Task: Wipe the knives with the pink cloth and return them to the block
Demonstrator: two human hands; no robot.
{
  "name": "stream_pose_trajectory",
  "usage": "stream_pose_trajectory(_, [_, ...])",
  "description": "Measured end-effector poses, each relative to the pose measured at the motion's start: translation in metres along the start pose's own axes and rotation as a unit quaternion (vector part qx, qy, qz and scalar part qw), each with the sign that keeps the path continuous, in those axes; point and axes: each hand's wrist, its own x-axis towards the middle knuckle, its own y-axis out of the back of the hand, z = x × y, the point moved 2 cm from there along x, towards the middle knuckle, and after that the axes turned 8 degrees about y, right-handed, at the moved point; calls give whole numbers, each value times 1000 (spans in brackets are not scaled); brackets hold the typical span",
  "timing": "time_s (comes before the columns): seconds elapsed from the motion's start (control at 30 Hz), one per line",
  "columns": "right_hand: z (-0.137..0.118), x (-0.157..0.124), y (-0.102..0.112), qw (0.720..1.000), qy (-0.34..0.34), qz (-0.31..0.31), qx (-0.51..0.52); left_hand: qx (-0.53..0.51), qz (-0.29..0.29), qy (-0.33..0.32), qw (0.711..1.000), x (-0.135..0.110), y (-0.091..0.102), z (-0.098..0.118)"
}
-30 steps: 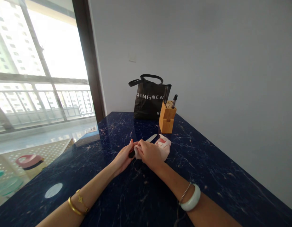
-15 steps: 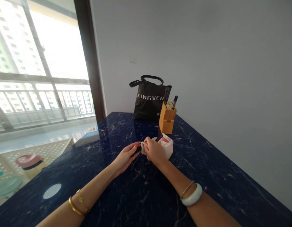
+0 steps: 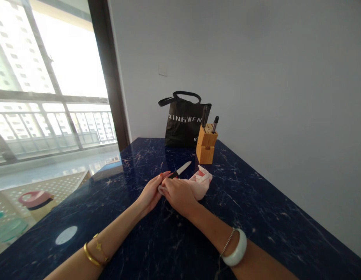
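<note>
A small knife (image 3: 184, 168) with a silver blade and dark handle lies in my left hand (image 3: 152, 190), its tip pointing away and to the right. My left fingers are closed around the handle. My right hand (image 3: 180, 194) grips a pale pink cloth (image 3: 202, 182) with red patches and presses part of it against the handle end, next to my left fingers. The rest of the cloth hangs bunched to the right of my right hand. My fingers hide most of the handle.
A wooden knife block (image 3: 205, 149) with dark-handled tools stands beyond my hands, before a black tote bag (image 3: 182, 124). They rest on a dark blue marbled table (image 3: 250, 217). At the left, a perforated cream basket (image 3: 63, 190) holds a pink-lidded container (image 3: 37, 202).
My right hand has slid left and toward me with the cloth, from the blade to the handle end. The blade, mostly covered before, now shows.
</note>
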Motion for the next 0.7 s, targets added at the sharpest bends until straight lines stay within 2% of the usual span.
stream_pose_trajectory(0.17, [16, -1, 5, 997, -77, 20, 12, 10, 15, -15, 1000, 1, 2, 0])
stream_pose_trajectory(0.37, [45, -6, 2, 983, -178, 42, -7, 14, -40, 12, 999, -1, -3, 0])
stream_pose_trajectory(0.57, [47, -6, 3, 981, -193, 23, -1, 44, -73, 0, 996, -3, -5, -1])
stream_pose_trajectory(0.7, [39, -6, 0, 987, -155, -7, 37, 38, -57, -1, 998, -1, -2, -3])
